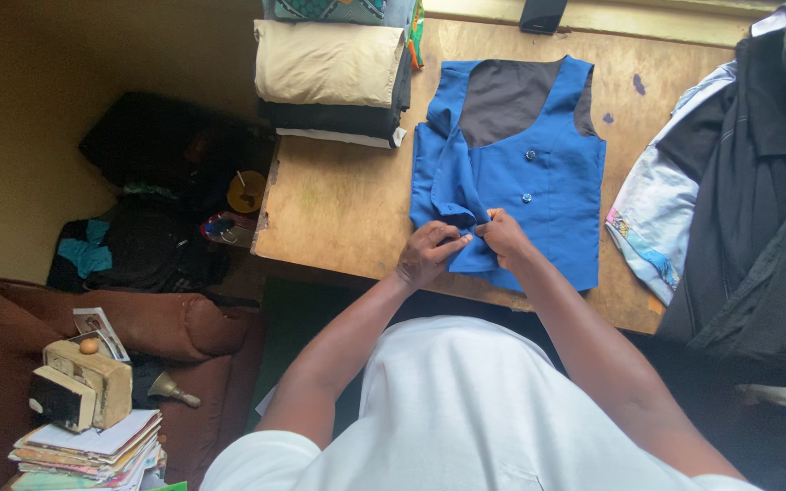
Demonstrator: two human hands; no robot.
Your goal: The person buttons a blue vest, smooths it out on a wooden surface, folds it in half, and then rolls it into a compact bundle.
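Observation:
A blue waistcoat (552,173) with a grey lining and two buttons lies flat on a worn wooden table (338,195). Its left front panel is folded back and creased. My left hand (429,255) pinches the blue cloth near the lower front edge. My right hand (505,236) grips the same front edge just beside it, fingertips of both hands nearly touching at the waistcoat's bottom closure.
A stack of folded cloth (334,77) in beige, black and patterned fabric sits at the table's far left. Dark and pale garments (739,209) pile over the right side. Left of the table are dark bags (152,200), a brown seat (138,327) and a stack of papers (93,445).

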